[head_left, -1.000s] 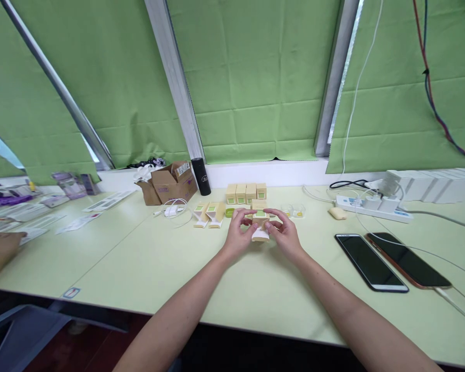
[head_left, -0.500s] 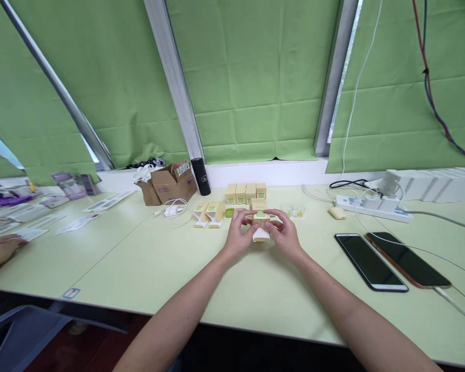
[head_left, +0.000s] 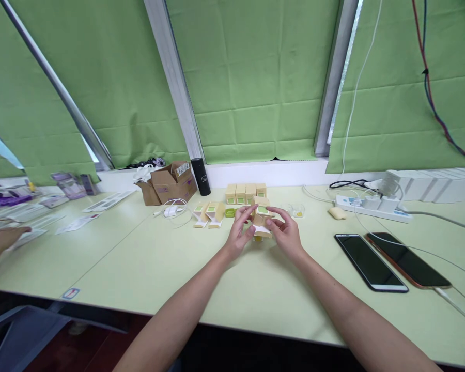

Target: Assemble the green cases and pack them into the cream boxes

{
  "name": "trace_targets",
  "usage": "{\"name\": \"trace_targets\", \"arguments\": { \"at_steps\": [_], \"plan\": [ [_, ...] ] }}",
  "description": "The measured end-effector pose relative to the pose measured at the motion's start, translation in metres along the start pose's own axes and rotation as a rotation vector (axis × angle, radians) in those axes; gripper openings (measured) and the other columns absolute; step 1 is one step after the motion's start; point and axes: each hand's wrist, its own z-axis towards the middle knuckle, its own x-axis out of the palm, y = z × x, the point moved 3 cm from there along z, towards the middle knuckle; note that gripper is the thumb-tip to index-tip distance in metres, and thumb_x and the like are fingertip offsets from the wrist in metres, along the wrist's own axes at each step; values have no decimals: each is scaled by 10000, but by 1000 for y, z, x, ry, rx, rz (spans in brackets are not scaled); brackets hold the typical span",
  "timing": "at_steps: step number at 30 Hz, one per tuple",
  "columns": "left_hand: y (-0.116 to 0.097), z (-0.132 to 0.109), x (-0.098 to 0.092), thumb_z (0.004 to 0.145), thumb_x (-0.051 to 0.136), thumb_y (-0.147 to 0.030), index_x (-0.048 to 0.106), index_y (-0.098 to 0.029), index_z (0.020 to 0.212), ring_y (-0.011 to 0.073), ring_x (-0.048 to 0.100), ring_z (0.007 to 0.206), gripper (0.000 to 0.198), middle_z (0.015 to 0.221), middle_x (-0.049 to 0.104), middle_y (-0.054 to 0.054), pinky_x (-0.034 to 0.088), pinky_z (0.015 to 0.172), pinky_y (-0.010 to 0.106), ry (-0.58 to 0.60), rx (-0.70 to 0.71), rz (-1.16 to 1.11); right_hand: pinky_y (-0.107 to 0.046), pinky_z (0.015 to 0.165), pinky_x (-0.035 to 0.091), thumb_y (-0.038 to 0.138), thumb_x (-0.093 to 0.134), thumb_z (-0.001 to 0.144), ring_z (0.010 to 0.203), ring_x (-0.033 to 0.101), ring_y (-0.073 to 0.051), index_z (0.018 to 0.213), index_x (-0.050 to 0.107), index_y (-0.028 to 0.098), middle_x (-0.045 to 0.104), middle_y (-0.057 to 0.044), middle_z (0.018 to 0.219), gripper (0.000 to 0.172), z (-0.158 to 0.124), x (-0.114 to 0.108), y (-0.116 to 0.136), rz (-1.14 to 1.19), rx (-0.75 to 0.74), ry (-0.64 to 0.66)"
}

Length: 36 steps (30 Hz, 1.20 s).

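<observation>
Between both hands is a small cream cardboard box (head_left: 262, 221) with a green window and an open flap showing white inside. My left hand (head_left: 240, 231) grips its left side and my right hand (head_left: 284, 230) its right side, fingers bent around it. Something small and yellow (head_left: 258, 238) shows under the box, too small to name. Beyond them stand several closed boxes (head_left: 245, 192) in a row. To the left lie two boxes with open flaps (head_left: 209, 214), beside a small green round item (head_left: 230, 212). A clear container (head_left: 296, 211) is right of my right hand.
Two phones (head_left: 372, 262) lie at the right, with cables across them. A power strip (head_left: 374, 206) sits behind. A carton (head_left: 170, 183), a black bottle (head_left: 200, 176) and a white charger (head_left: 173, 211) are back left. Another person's hand (head_left: 5, 240) is over papers at far left.
The held box has tilted and risen slightly, its flap now turned, with something yellow visible beneath it. The other person's hand at the far left has lifted and shifted.
</observation>
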Motion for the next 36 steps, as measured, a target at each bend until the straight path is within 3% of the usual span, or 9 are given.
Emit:
{"name": "trace_targets", "arguments": {
  "at_steps": [4,6,11,16,23,36],
  "plan": [
    [4,0,4,783,763,-674,436,-323,1568,381,207,1551,920,1582,343,132,364,1182,482,57,26,-18,-412,804,628,464,723,877,868,717,-224,1243,655,279,704,-90,1169,416,1,-1,0,9,4,-14],
    [5,0,5,791,782,-630,428,-337,1566,375,165,1571,901,1601,322,127,365,1180,480,49,13,-2,-410,817,631,461,715,884,873,714,-213,1245,659,287,683,-90,1234,405,1,-1,0,1,-11,-9],
    [1,-1,3,886,700,-582,496,-312,1481,333,448,1373,685,1501,419,131,428,1102,458,-34,-7,7,-393,840,635,460,728,886,933,705,-194,1240,695,316,563,-85,1384,384,0,1,0,13,-76,33],
    [6,-1,2,890,703,-563,520,-304,1422,264,572,1158,620,1401,504,112,492,1022,421,-77,-54,-72,-399,730,645,513,709,903,829,699,-177,1253,708,332,519,-88,1347,395,-1,2,3,68,-77,94],
    [13,1,2,849,742,-581,544,-286,1343,268,630,1068,608,1172,614,95,541,936,430,-118,-130,-156,-409,764,641,551,700,906,858,701,-187,1266,707,341,494,-93,1360,417,-3,4,4,56,-81,122],
    [13,3,3,788,802,-514,567,-257,1213,228,572,1045,549,1173,587,58,477,880,347,-169,-182,-341,-404,794,643,567,708,901,919,677,-190,1267,707,329,454,-91,1314,436,-6,7,1,50,-105,144]
  ]
}}
